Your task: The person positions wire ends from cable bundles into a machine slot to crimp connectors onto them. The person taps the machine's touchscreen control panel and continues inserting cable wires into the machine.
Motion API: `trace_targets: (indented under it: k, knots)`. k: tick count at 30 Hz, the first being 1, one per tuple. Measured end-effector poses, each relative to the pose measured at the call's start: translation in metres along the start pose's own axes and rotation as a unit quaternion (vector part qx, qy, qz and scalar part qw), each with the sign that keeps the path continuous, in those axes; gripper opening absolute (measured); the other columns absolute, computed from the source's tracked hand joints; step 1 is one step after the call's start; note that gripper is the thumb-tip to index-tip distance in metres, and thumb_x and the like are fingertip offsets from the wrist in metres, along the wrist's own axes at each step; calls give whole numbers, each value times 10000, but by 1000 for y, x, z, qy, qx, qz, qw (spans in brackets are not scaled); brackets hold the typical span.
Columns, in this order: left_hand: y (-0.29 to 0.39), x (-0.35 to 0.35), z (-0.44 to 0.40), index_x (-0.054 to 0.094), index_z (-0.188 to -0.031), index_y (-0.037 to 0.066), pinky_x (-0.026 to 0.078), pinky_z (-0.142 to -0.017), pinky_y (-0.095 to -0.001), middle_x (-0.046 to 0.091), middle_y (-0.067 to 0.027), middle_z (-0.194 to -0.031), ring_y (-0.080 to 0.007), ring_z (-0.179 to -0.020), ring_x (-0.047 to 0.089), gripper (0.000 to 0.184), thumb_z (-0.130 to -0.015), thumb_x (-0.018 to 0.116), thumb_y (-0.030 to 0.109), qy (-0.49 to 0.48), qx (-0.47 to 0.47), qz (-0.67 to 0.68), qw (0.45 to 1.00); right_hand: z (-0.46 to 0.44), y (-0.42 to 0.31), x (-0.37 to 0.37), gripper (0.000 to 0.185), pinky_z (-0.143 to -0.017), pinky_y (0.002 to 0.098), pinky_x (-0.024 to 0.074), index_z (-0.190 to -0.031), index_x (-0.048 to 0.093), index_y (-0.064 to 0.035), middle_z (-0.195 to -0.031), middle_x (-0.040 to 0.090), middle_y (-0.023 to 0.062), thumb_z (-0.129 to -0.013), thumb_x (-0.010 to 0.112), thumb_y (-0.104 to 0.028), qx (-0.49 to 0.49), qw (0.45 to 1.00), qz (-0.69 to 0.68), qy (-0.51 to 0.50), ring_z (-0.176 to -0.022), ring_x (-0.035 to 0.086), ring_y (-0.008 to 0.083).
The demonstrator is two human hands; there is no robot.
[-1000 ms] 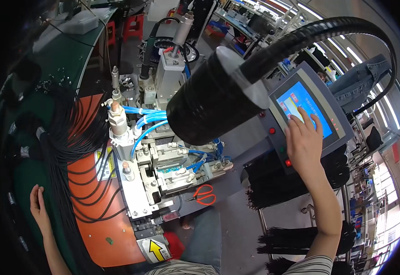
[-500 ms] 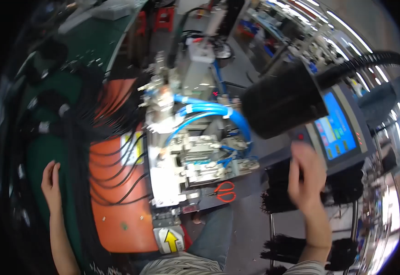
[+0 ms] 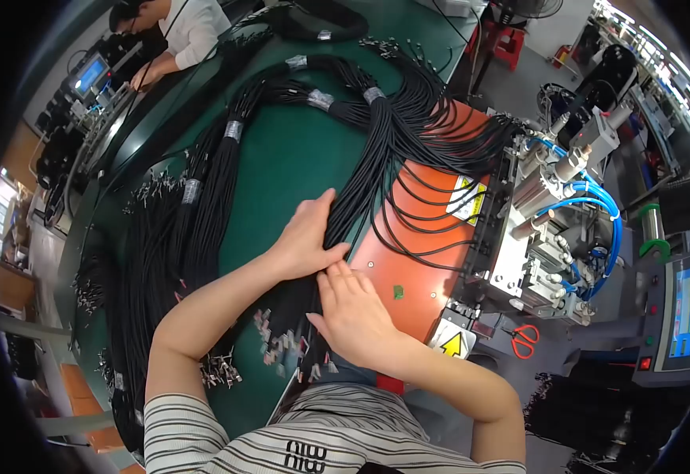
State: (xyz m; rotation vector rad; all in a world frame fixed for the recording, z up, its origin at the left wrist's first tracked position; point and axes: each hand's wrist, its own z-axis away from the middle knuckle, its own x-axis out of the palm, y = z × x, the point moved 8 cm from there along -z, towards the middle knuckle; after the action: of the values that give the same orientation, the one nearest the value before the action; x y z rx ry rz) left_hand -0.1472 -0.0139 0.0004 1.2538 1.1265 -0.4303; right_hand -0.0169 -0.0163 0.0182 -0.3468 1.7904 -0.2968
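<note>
A long bundle of black cables (image 3: 353, 193) runs from the back of the green table down toward my body. My left hand (image 3: 301, 241) is closed around this bundle, thumb across its right side; some of its fingers are hidden by the cables. Just below it, my right hand (image 3: 354, 316) lies over the lower part of the same bundle. Its fingers are stretched out side by side toward the left hand, thumb apart on the left. Pale connector ends (image 3: 309, 367) hang out under the right hand. Several single cables fan from the bundle across an orange plate (image 3: 408, 237) to a machine (image 3: 535, 229).
More black cable bundles (image 3: 211, 189) lie on the green table (image 3: 270, 166). Right of the machine are red-handled scissors (image 3: 524, 341) and a control panel with a blue screen (image 3: 686, 308). A co-worker in white (image 3: 195, 35) sits at the far left.
The view has swung left toward the green table. My hands, wide apart before with the right near the control panel, are now together on the cable bundle.
</note>
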Motion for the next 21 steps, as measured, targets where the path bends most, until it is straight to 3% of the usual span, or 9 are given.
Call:
trace_targets:
  k: [3, 5, 6, 11, 14, 15, 17, 18, 21]
  knots:
    - [-1, 5, -24, 284, -1422, -98, 369, -1069, -424, 412, -322, -1380, -430, -1271, 441, 865, -768, 736, 243, 18, -42, 10, 999, 1, -11, 9, 553, -1072, 474, 345, -1295, 478, 103, -1370, 462, 277, -896, 621, -253, -36, 999, 25, -22, -1288, 444, 392]
    - [-9, 3, -36, 302, -1405, -103, 409, -1036, -413, 437, -325, -1345, -436, -1223, 485, 838, -743, 721, 191, 41, -99, -5, 994, -1, 1, 4, 538, -1064, 454, 363, -1299, 478, 99, -1371, 455, 281, -881, 634, -201, -14, 993, -117, -3, -1287, 446, 389]
    - [-9, 3, -40, 302, -1405, -103, 409, -1036, -413, 437, -325, -1345, -436, -1223, 485, 838, -743, 721, 191, 41, -98, -6, 994, -2, 8, 2, 532, -1060, 444, 372, -1301, 478, 97, -1371, 452, 282, -874, 641, -176, -3, 982, -188, 8, -1287, 447, 388]
    - [-15, 9, -51, 334, -1378, -110, 458, -970, -409, 537, -297, -1211, -412, -1112, 569, 795, -720, 706, 138, 34, -79, -20, 996, -1, 35, -2, 476, -1024, 396, 419, -1280, 486, 95, -1364, 464, 258, -883, 643, -117, 44, 971, -230, 55, -1262, 491, 337]
    - [-15, 2, -56, 347, -1374, -104, 476, -941, -395, 591, -247, -1156, -353, -1060, 613, 771, -733, 712, 122, 29, -72, 18, 997, -3, 68, 3, 389, -999, 371, 442, -1209, 531, 84, -1348, 484, 225, -904, 650, -126, 202, 839, -493, 107, -1239, 515, 267]
    - [-9, -1, -55, 383, -1352, -95, 482, -923, -371, 610, -216, -1142, -310, -1038, 623, 714, -756, 715, 116, 15, -94, 147, 985, -11, 69, 0, 389, -999, 371, 442, -1209, 531, 84, -1348, 484, 225, -904, 650, -126, 200, 839, -494, 111, -1239, 515, 267]
    - [4, 0, -43, 457, -1308, -78, 496, -887, -324, 646, -154, -1115, -222, -993, 643, 600, -800, 720, 104, -20, -141, 397, 907, -22, 67, -2, 349, -938, 349, 481, -1186, 552, 65, -1301, 532, 202, -910, 654, -123, 210, 751, -614, 124, -1165, 567, 226]
    - [8, -3, -39, 457, -1308, -78, 496, -887, -324, 646, -154, -1115, -222, -993, 643, 600, -800, 720, 104, -22, -142, 395, 907, -26, 68, -1, 330, -908, 338, 501, -1175, 562, 55, -1277, 557, 191, -912, 656, -121, 213, 701, -668, 130, -1128, 592, 205]
    - [19, 3, -28, 572, -1194, -39, 504, -776, -260, 677, -64, -971, -127, -894, 627, 487, -798, 780, 152, -67, -174, 554, 812, -17, 91, 7, 292, -826, 302, 523, -1149, 577, 30, -1140, 627, 158, -899, 661, -96, 272, 691, -664, 90, -998, 638, 176]
